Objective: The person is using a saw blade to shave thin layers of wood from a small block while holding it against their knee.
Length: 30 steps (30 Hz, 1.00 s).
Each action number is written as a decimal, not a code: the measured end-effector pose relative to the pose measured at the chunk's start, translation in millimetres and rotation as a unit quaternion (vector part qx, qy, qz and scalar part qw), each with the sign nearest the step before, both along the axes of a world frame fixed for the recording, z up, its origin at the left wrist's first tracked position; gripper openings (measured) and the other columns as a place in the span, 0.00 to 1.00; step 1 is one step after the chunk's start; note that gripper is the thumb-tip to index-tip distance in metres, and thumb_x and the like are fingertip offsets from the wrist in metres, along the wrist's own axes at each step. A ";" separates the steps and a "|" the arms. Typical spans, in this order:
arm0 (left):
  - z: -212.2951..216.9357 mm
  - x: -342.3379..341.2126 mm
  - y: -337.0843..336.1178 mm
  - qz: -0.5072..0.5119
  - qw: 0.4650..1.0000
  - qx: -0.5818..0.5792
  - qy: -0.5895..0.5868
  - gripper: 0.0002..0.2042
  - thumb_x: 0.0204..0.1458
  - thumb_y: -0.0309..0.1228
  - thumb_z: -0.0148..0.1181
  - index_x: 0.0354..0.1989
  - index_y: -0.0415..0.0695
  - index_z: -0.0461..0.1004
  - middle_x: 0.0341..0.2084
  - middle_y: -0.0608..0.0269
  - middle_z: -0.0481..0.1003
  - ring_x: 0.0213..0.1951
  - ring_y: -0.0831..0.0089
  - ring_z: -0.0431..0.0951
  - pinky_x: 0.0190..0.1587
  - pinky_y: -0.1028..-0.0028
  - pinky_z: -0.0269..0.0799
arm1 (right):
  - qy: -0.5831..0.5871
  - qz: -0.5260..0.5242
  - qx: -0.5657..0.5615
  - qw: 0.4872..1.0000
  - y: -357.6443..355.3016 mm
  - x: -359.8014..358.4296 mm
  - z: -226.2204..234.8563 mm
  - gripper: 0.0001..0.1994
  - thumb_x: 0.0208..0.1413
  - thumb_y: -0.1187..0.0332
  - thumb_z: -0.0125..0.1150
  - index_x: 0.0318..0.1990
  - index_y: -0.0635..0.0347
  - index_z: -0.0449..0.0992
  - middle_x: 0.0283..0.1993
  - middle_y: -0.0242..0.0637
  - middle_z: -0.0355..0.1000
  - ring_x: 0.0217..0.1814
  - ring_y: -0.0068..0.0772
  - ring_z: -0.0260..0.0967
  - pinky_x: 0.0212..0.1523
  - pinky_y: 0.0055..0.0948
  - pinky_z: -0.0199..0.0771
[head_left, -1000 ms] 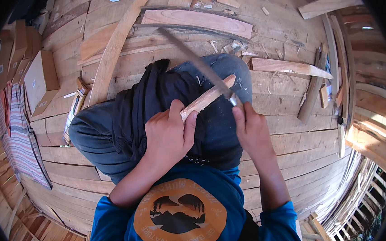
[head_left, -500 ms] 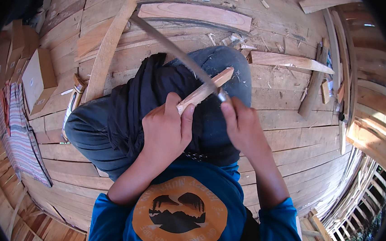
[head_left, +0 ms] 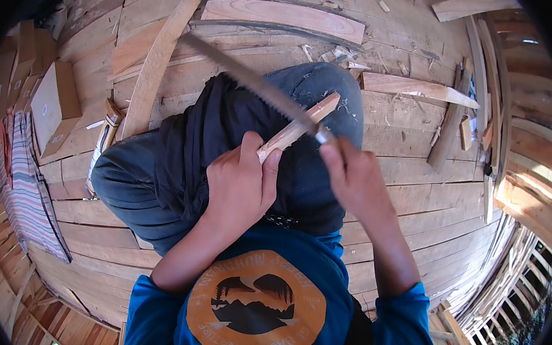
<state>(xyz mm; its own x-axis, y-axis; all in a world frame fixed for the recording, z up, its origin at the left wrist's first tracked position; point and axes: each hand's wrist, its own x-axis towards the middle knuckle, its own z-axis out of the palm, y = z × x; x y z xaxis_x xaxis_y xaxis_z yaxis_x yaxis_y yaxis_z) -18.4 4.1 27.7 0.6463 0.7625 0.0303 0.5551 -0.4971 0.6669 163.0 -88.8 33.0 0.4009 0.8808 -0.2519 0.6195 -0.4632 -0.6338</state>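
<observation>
Head view, looking down: a person sits on a plank floor (head_left: 430, 194), dark trousers (head_left: 120, 176) folded under a blue shirt. The left hand (head_left: 242, 173) pinches the near end of a short, pale wood stick (head_left: 284, 138) between thumb and fingers. The stick slants up and away to the right, over the lap, its far end above the person's right knee (head_left: 329, 79). The right hand (head_left: 355, 175) closes around the handle of a long, narrow metal blade (head_left: 252, 83), hiding most of that handle. The blade crosses over the stick near the right hand, covering part of it, and points toward the upper left; whether its edge presses into the wood, I cannot tell.

Bunched black cloth (head_left: 191, 140) fills the lap under the blade. Near the blade's tip, a long, pale plank (head_left: 158, 63) runs along the floor. Ahead of the knees lies a broad reddish board (head_left: 281, 18), with chips and shavings scattered nearby. Right of the knee rests a tapered piece of wood (head_left: 419, 88), its pointed end by the loose timber on the right. Far left, cardboard boxes (head_left: 56, 106) stand beside a striped cloth (head_left: 32, 186).
</observation>
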 end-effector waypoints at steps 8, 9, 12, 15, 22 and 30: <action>1.6 2.9 -1.4 -0.004 1.000 -0.006 -0.005 0.09 0.61 0.32 0.52 0.34 0.39 0.65 0.14 0.58 0.71 0.19 0.56 0.76 0.24 0.62 0.69 | -0.016 -0.048 -0.035 0.998 1.8 13.5 -8.7 0.22 0.64 0.51 0.51 0.30 0.65 0.71 0.20 0.59 0.69 0.27 0.65 0.72 0.27 0.54 0.70; 0.5 4.9 2.6 -0.005 1.000 -0.004 0.009 0.08 0.61 0.31 0.52 0.34 0.39 0.65 0.13 0.59 0.73 0.20 0.56 0.78 0.25 0.62 0.70 | -0.015 -0.048 -0.038 0.998 0.3 20.4 -11.8 0.22 0.64 0.51 0.51 0.30 0.65 0.71 0.20 0.59 0.69 0.28 0.65 0.72 0.28 0.54 0.71; 10.2 9.5 -0.6 -0.022 0.999 0.030 -0.020 0.09 0.61 0.32 0.52 0.34 0.39 0.64 0.14 0.58 0.73 0.20 0.55 0.78 0.25 0.62 0.71 | -0.005 -0.024 -0.011 1.000 -1.9 12.1 -1.4 0.22 0.64 0.51 0.50 0.31 0.65 0.72 0.21 0.58 0.71 0.28 0.65 0.72 0.28 0.53 0.72; -0.9 7.5 -0.7 0.016 0.999 -0.007 -0.042 0.10 0.59 0.33 0.55 0.31 0.41 0.64 0.14 0.54 0.68 0.16 0.54 0.73 0.22 0.63 0.68 | -0.020 0.001 -0.003 1.000 -1.3 13.0 -8.2 0.23 0.64 0.51 0.50 0.31 0.65 0.72 0.21 0.58 0.70 0.28 0.64 0.73 0.28 0.53 0.72; 4.8 6.3 3.2 -0.004 1.000 -0.012 -0.010 0.08 0.61 0.30 0.52 0.34 0.39 0.64 0.14 0.58 0.73 0.19 0.56 0.78 0.24 0.64 0.70 | -0.002 -0.006 0.010 1.000 3.1 11.0 -6.0 0.23 0.64 0.50 0.51 0.31 0.64 0.71 0.20 0.57 0.70 0.27 0.64 0.72 0.29 0.54 0.71; 5.7 2.9 3.8 -0.003 1.000 -0.011 0.004 0.08 0.62 0.30 0.50 0.34 0.39 0.64 0.15 0.58 0.74 0.21 0.55 0.78 0.25 0.63 0.71 | 0.063 0.011 0.010 0.998 2.2 -8.3 4.5 0.21 0.64 0.52 0.52 0.30 0.64 0.70 0.21 0.59 0.69 0.28 0.67 0.70 0.27 0.54 0.69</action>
